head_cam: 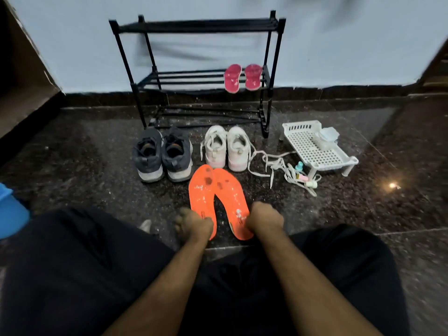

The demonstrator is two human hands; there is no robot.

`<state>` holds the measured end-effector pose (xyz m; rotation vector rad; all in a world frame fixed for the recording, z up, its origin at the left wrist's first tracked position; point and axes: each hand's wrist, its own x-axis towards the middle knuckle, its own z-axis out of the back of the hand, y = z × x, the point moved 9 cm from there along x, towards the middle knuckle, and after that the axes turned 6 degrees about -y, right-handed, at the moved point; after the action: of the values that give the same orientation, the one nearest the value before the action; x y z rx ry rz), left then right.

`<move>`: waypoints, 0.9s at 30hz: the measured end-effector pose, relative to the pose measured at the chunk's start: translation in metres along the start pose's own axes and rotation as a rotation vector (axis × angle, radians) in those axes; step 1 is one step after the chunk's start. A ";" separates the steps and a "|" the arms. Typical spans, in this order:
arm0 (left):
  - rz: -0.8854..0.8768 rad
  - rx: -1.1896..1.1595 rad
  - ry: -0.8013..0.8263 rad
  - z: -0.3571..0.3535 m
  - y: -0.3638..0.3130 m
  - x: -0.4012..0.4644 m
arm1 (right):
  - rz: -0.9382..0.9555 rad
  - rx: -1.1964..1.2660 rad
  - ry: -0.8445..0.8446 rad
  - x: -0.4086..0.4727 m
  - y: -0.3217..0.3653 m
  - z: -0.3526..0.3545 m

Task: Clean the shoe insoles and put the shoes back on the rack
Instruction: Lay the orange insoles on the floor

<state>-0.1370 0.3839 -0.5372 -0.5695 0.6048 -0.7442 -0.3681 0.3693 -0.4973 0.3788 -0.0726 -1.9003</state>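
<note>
My left hand point(194, 224) is curled around the heel end of the left orange insole point(202, 197), and my right hand point(264, 218) grips the heel end of the right orange insole point(232, 202). Both insoles lie flat on the dark speckled floor point(97, 166) just in front of my knees, their toe ends touching and pointing away from me, both marked with dark smudges and pale specks.

Just beyond the toes stand two pairs of shoes, heels toward me: the dark grey sneakers point(163, 155) on the left and the white sneakers point(226, 147) on the right, with loose white laces point(278, 166) trailing off to the right. Near the laces lie a few small pastel bottles point(304, 174), beside a white perforated plastic tray point(315, 149) with a small clear container point(328, 135) on it.

Behind the shoes, against the pale wall, stands the black shoe rack point(198, 76). A pair of pink sandals point(242, 77) sits on the right of its middle shelf. Something blue point(11, 212) shows at the left edge, by my knee.
</note>
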 end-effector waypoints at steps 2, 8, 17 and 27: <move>-0.170 0.168 -0.056 0.011 -0.020 -0.007 | 0.027 0.007 -0.041 0.001 0.006 0.004; -0.435 0.541 0.141 -0.030 -0.032 -0.017 | 0.158 -0.017 0.113 0.008 0.024 -0.026; -0.304 0.557 0.145 -0.029 -0.025 -0.015 | 0.145 -0.083 0.175 0.002 0.029 -0.047; -0.317 0.623 0.110 -0.019 -0.025 -0.009 | 0.159 -0.071 0.137 -0.003 0.038 -0.041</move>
<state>-0.1665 0.3710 -0.5311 -0.0434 0.3533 -1.2086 -0.3203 0.3638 -0.5268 0.4407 0.0548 -1.7109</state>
